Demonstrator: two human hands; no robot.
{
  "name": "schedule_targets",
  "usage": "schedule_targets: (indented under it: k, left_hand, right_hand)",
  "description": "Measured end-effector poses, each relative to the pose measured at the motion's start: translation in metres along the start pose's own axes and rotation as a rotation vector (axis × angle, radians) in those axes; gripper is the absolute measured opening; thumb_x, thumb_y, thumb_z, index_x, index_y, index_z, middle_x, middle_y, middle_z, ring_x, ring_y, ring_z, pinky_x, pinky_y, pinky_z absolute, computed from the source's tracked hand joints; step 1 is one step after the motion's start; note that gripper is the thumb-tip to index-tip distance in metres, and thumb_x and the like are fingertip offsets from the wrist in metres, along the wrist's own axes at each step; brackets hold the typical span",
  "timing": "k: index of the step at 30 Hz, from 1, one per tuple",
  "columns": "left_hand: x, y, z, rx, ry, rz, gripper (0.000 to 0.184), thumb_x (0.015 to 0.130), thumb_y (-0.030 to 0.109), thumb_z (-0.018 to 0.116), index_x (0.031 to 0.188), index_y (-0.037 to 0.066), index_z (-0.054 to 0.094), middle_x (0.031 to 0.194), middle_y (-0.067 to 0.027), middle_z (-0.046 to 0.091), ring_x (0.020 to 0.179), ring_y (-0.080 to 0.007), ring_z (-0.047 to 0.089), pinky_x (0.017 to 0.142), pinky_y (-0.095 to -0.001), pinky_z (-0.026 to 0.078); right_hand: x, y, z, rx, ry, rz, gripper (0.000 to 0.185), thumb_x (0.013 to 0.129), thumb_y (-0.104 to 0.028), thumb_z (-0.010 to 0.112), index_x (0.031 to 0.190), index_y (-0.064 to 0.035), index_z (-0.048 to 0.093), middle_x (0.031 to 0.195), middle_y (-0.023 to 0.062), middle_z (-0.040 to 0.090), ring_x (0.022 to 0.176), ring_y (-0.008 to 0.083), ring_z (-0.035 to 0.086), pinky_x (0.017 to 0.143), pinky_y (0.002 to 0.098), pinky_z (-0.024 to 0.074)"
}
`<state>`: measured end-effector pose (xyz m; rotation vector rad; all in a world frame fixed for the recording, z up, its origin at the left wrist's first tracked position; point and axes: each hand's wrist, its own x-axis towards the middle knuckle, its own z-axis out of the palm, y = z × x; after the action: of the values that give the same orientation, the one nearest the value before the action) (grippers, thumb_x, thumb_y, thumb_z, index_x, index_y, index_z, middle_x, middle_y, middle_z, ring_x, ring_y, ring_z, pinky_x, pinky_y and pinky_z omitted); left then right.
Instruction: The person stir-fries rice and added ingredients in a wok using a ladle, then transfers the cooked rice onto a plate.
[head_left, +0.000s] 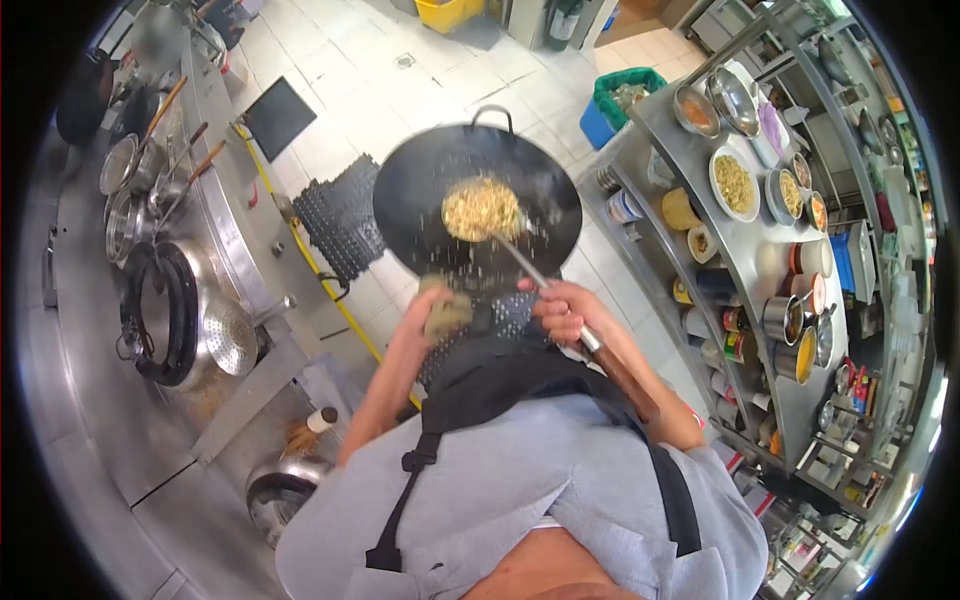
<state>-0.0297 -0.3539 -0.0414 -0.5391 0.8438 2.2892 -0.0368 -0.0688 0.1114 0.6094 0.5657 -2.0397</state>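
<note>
My left hand [425, 306] is closed round a folded, tan-coloured cloth [449, 316] at the near left rim of a large black wok [410, 200]. Whether a wok handle is under the cloth is hidden. My right hand [566, 309] grips a long metal-handled ladle [520, 261] with a wooden end [630, 388] that reaches back along my forearm. The ladle's head is at a heap of fried rice [481, 208] over the middle of the wok, mostly covered by it. Loose grains are scattered or blurred in front of the heap.
On the left runs a steel cooking counter [225, 215] with a round burner [150, 310] and a perforated strainer [229, 332]. A steel shelf [690, 200] at right carries a plate of food [734, 184] and several bowls and pots. A blue bin [600, 125] and rubber mat [335, 220] are on the floor.
</note>
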Motion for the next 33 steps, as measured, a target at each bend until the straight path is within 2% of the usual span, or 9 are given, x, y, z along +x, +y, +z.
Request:
schedule_targets:
  k: [5, 7, 10, 14, 19, 25, 29, 31, 33]
  left_hand:
    - [0.092, 0.054, 0.043, 0.118, 0.054, 0.063, 0.014, 0.088, 0.011, 0.057, 0.098, 0.003, 0.06, 0.091, -0.0152, 0.069, 0.067, -0.0237, 0.069, 0.051, -0.0338, 0.055]
    - [0.044, 0.035, 0.049, 0.134, 0.104, 0.259, 0.021, 0.084, 0.005, 0.058, 0.104, 0.0, 0.061, 0.09, -0.016, 0.069, 0.068, -0.0243, 0.07, 0.056, -0.0363, 0.058]
    - [-0.023, -0.006, 0.005, 0.257, 0.107, 0.292, 0.02, 0.079, 0.0, 0.059, 0.099, -0.002, 0.064, 0.086, -0.013, 0.069, 0.068, -0.0223, 0.07, 0.058, -0.0372, 0.06]
    - [-0.026, -0.055, -0.036, 0.512, 0.197, 0.357, 0.014, 0.077, 0.001, 0.059, 0.089, -0.001, 0.066, 0.083, -0.0112, 0.068, 0.067, -0.0206, 0.069, 0.057, -0.0363, 0.059]
    - [0.002, -0.019, -0.013, 0.233, 0.133, 0.114, 0.018, 0.079, 0.005, 0.059, 0.095, -0.002, 0.062, 0.084, -0.0142, 0.068, 0.067, -0.0249, 0.07, 0.056, -0.0386, 0.061]
    - [0.014, -0.023, -0.006, 0.174, 0.143, -0.161, 0.028, 0.083, 0.014, 0.059, 0.105, -0.002, 0.06, 0.09, -0.017, 0.07, 0.073, -0.0286, 0.071, 0.062, -0.0389, 0.061]
    - [0.005, -0.01, 0.032, 0.307, 0.121, -0.122, 0.03, 0.082, 0.017, 0.061, 0.107, -0.002, 0.06, 0.09, -0.0166, 0.07, 0.072, -0.0271, 0.07, 0.059, -0.0364, 0.059]
    - [0.036, -0.006, 0.017, 0.273, 0.099, -0.238, 0.031, 0.082, 0.018, 0.062, 0.106, -0.001, 0.06, 0.09, -0.0163, 0.07, 0.07, -0.0263, 0.07, 0.058, -0.0354, 0.059]
    - [0.035, 0.0, 0.06, 0.31, 0.147, -0.158, 0.034, 0.081, 0.019, 0.062, 0.107, -0.002, 0.061, 0.088, -0.0157, 0.07, 0.066, -0.0257, 0.069, 0.056, -0.0345, 0.058]
  right_hand:
    - [-0.018, 0.0, 0.019, 0.011, 0.105, -0.053, 0.024, 0.102, -0.01, 0.045, 0.126, -0.0068, 0.047, 0.064, -0.0022, 0.041, 0.039, 0.0057, 0.036, 0.031, 0.0239, 0.0323]
    - [-0.035, -0.004, 0.02, 0.009, 0.103, -0.064, 0.024, 0.103, -0.011, 0.046, 0.126, -0.0071, 0.048, 0.064, -0.0018, 0.041, 0.039, 0.0058, 0.035, 0.031, 0.024, 0.0324]
    - [-0.048, 0.005, 0.02, 0.11, 0.111, -0.073, 0.021, 0.104, -0.012, 0.047, 0.124, -0.0069, 0.05, 0.065, -0.0007, 0.042, 0.039, 0.0066, 0.036, 0.032, 0.0258, 0.0337]
    - [-0.019, 0.007, 0.003, 0.205, 0.11, -0.039, 0.018, 0.105, -0.014, 0.045, 0.12, -0.0049, 0.05, 0.065, -0.0008, 0.043, 0.041, 0.0067, 0.038, 0.035, 0.0271, 0.0353]
    - [0.023, 0.006, -0.044, 0.334, 0.012, -0.059, 0.019, 0.106, -0.012, 0.042, 0.122, -0.0045, 0.048, 0.066, -0.0011, 0.044, 0.041, 0.007, 0.039, 0.034, 0.026, 0.0351]
    - [-0.07, 0.011, -0.098, 0.337, -0.162, -0.325, 0.034, 0.103, -0.008, 0.045, 0.137, -0.0035, 0.045, 0.065, -0.0009, 0.043, 0.039, 0.0063, 0.038, 0.033, 0.0247, 0.038]
    - [-0.145, -0.005, -0.102, 0.075, 0.072, -0.708, 0.037, 0.101, -0.007, 0.049, 0.138, -0.0046, 0.045, 0.063, -0.0027, 0.039, 0.037, 0.004, 0.036, 0.03, 0.0245, 0.0337]
    - [-0.175, -0.034, -0.107, -0.082, 0.286, -0.871, 0.039, 0.098, -0.007, 0.052, 0.136, -0.0025, 0.045, 0.061, -0.0034, 0.038, 0.037, 0.0048, 0.036, 0.031, 0.0253, 0.0327]
    - [-0.196, -0.072, -0.121, -0.313, 0.524, -0.997, 0.039, 0.097, -0.008, 0.052, 0.135, -0.0015, 0.045, 0.061, -0.0024, 0.04, 0.037, 0.0064, 0.037, 0.031, 0.0263, 0.0329]
